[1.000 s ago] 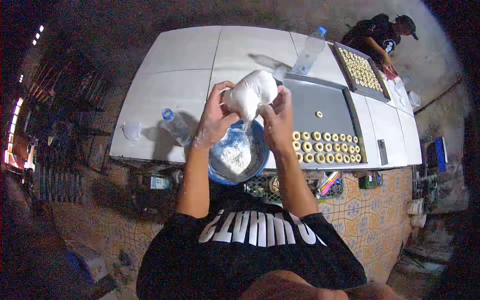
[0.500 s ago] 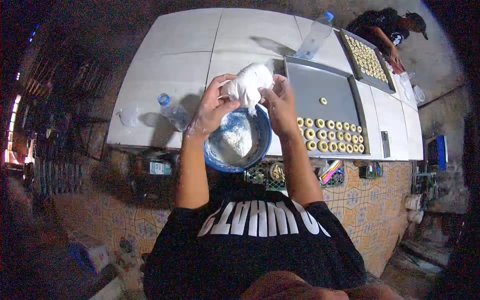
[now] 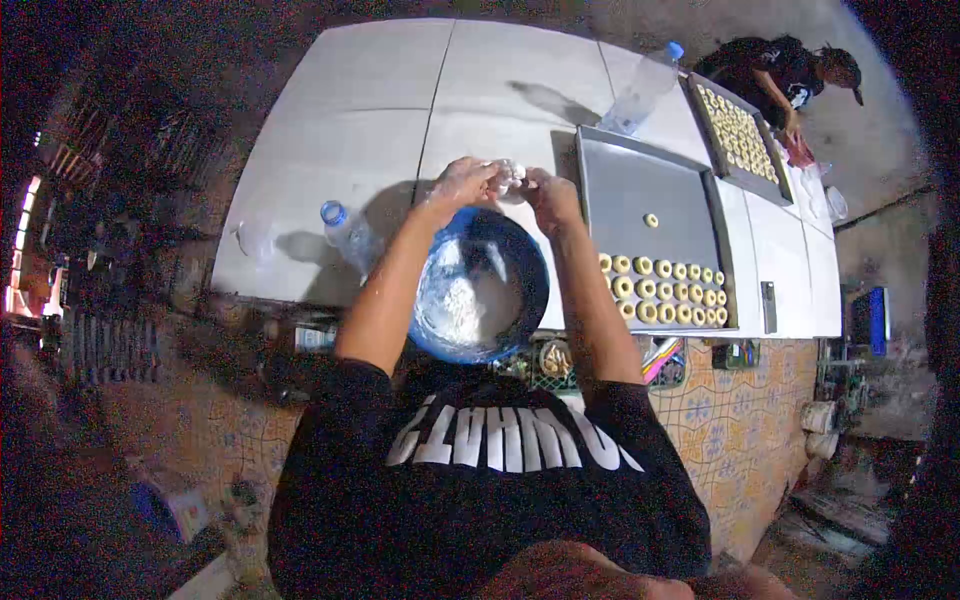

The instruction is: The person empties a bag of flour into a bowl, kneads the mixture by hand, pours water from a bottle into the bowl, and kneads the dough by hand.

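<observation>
Above the far rim of the blue bowl (image 3: 535,290), both hands grip a soft white bag (image 3: 508,178), bunched up and mostly hidden by the fingers. My left hand (image 3: 465,185), dusted with white, is closed on the bag's left side. My right hand (image 3: 552,200) pinches it from the right. Inside the bowl lies a mound of white powder (image 3: 462,310), and its inner wall is smeared white.
A clear bottle (image 3: 348,235) stands left of the bowl. On the right is a grey tray (image 3: 650,180) with ring-shaped dough pieces (image 3: 665,290). Farther back are a large bottle (image 3: 645,92), another full tray (image 3: 740,135) and a co-worker (image 3: 780,75). A phone-like object (image 3: 768,305) lies near the edge.
The white bag, plump and hanging over the bowl before, now appears much smaller and bunched between my hands. The fingers have closed in, and more of the bowl's inside shows.
</observation>
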### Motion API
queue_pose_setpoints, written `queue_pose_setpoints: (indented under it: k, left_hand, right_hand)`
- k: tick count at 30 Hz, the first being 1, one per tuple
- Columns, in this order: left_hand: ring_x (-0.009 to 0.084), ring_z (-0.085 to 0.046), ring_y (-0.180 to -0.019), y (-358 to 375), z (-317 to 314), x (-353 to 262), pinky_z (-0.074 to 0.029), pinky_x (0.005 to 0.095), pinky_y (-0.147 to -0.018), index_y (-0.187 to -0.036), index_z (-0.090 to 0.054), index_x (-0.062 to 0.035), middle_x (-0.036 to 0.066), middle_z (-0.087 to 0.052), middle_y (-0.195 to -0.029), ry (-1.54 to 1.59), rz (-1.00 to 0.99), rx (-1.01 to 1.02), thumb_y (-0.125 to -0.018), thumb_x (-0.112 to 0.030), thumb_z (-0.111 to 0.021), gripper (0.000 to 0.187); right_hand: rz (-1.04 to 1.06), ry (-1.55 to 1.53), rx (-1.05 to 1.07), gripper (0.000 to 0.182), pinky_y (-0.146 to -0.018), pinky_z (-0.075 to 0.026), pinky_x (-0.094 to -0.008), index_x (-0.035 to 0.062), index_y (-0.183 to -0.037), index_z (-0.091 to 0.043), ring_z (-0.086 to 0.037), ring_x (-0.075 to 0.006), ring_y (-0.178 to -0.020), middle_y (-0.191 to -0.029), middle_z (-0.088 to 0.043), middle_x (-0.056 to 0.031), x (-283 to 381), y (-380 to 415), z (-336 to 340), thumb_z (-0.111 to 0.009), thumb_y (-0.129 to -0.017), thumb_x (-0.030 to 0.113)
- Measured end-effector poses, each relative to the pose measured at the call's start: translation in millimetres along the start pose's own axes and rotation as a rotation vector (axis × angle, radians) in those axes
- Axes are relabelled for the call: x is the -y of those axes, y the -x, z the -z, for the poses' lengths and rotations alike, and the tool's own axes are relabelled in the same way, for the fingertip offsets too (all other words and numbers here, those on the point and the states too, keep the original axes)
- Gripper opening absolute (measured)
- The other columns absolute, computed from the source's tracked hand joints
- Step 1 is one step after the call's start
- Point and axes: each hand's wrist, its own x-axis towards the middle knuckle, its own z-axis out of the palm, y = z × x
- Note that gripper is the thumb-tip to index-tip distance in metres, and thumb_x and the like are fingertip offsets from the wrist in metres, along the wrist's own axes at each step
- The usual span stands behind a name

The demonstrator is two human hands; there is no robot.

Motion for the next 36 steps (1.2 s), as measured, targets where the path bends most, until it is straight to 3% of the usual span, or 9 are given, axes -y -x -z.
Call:
queue_pose_setpoints:
  k: [3, 5, 10, 12, 14, 17, 23, 33, 36]
  left_hand:
    - [0.0135, -0.062, -0.075, -39.8, 10.7, 21.1, -0.049, 0.0276, -0.068, -0.100, -0.062, -0.0056, 0.004, -0.061, -0.088, -0.070, 0.216, 0.017, -0.091, -0.041, -0.059, 0.037]
    - [0.0158, -0.063, -0.075, -44.4, 9.9, 6.6, -0.051, 0.0290, -0.065, -0.091, -0.065, -0.0025, 0.008, -0.063, -0.081, -0.185, 0.303, 0.012, -0.091, -0.037, -0.059, 0.035]
    - [0.0346, -0.061, -0.093, -79.1, 31.1, 65.9, -0.049, 0.0438, -0.082, -0.107, -0.064, -0.0036, 0.017, -0.064, -0.097, -0.664, -0.005, -0.035, -0.084, -0.032, -0.066, 0.036]
    - [0.0355, -0.058, -0.099, -59.2, 20.3, 49.5, -0.047, 0.0434, -0.087, -0.106, -0.065, -0.0068, 0.018, -0.062, -0.101, -0.713, 0.011, -0.265, -0.081, -0.027, -0.069, 0.032]
    - [0.0343, -0.057, -0.101, -38.6, 11.8, 21.1, -0.046, 0.0418, -0.088, -0.103, -0.066, -0.0084, 0.017, -0.061, -0.102, -0.834, -0.286, -0.424, -0.079, -0.023, -0.071, 0.029]
    - [0.0343, -0.057, -0.099, -33.5, 13.5, 12.0, -0.046, 0.0417, -0.084, -0.095, -0.066, -0.0084, 0.015, -0.061, -0.100, -0.754, -0.385, -0.224, -0.075, -0.013, -0.071, 0.021]
    - [0.0329, -0.062, -0.082, -40.7, 12.0, 20.4, -0.048, 0.0422, -0.073, -0.085, -0.065, -0.0050, 0.014, -0.063, -0.082, -0.712, -0.453, -0.357, -0.076, -0.012, -0.069, 0.011]
    - [0.0331, -0.065, -0.077, -70.6, 17.3, 81.1, -0.049, 0.0404, -0.066, -0.080, -0.065, -0.0053, 0.014, -0.067, -0.079, -0.570, -0.394, -0.407, -0.075, -0.009, -0.067, 0.007]
    - [0.0338, -0.065, -0.073, -45.7, 19.7, 43.5, -0.050, 0.0414, -0.065, -0.077, -0.065, -0.0061, 0.014, -0.066, -0.075, -0.633, -0.385, -0.391, -0.074, -0.007, -0.067, 0.004]
  right_hand:
    - [-0.152, -0.052, -0.170, 0.015, -0.067, -0.053, -0.0351, -0.0083, -0.087, -0.063, -0.064, -0.0250, -0.077, -0.088, -0.063, -0.0146, -34.7, -37.8, 17.2, -0.060, -0.083, 0.006]
    - [-0.223, -0.458, -0.120, 0.016, -0.072, -0.054, -0.0344, -0.0074, -0.093, -0.061, -0.063, -0.0252, -0.077, -0.089, -0.063, -0.0154, -31.5, -34.9, 10.3, -0.057, -0.085, 0.006]
    - [-0.201, -0.486, -0.067, 0.019, -0.079, -0.054, -0.0371, -0.0070, -0.094, -0.060, -0.062, -0.0258, -0.083, -0.089, -0.061, -0.0149, -48.1, -39.2, 18.5, -0.051, -0.090, 0.009]
    - [-0.223, -0.425, -0.086, 0.020, -0.082, -0.053, -0.0369, -0.0071, -0.095, -0.059, -0.062, -0.0256, -0.083, -0.089, -0.061, -0.0148, -33.0, -32.8, 14.7, -0.050, -0.092, 0.011]
    - [-0.214, -0.284, -0.069, 0.022, -0.086, -0.051, -0.0357, -0.0076, -0.100, -0.058, -0.062, -0.0250, -0.084, -0.088, -0.061, -0.0143, -21.8, -26.2, 6.2, -0.050, -0.093, 0.012]
    - [-0.280, -0.394, -0.103, 0.026, -0.088, -0.049, -0.0343, -0.0084, -0.105, -0.056, -0.062, -0.0238, -0.085, -0.089, -0.061, -0.0136, -8.1, -19.6, -2.0, -0.050, -0.092, 0.013]
    - [-0.013, 0.048, 0.039, 0.022, -0.082, -0.049, -0.0298, -0.0046, -0.104, -0.060, -0.062, -0.0187, -0.085, -0.093, -0.064, -0.0093, -39.8, -25.9, 19.6, -0.055, -0.090, 0.012]
    - [-0.105, 0.080, -0.038, 0.024, -0.082, -0.051, -0.0294, -0.0077, -0.108, -0.059, -0.063, -0.0173, -0.087, -0.098, -0.064, -0.0123, -21.3, -8.8, 15.1, -0.056, -0.090, 0.008]
    - [-0.063, 0.114, -0.069, 0.019, -0.082, -0.051, -0.0290, -0.0026, -0.103, -0.062, -0.062, -0.0162, -0.089, -0.096, -0.064, -0.0085, -13.4, 9.3, 13.8, -0.058, -0.090, 0.010]
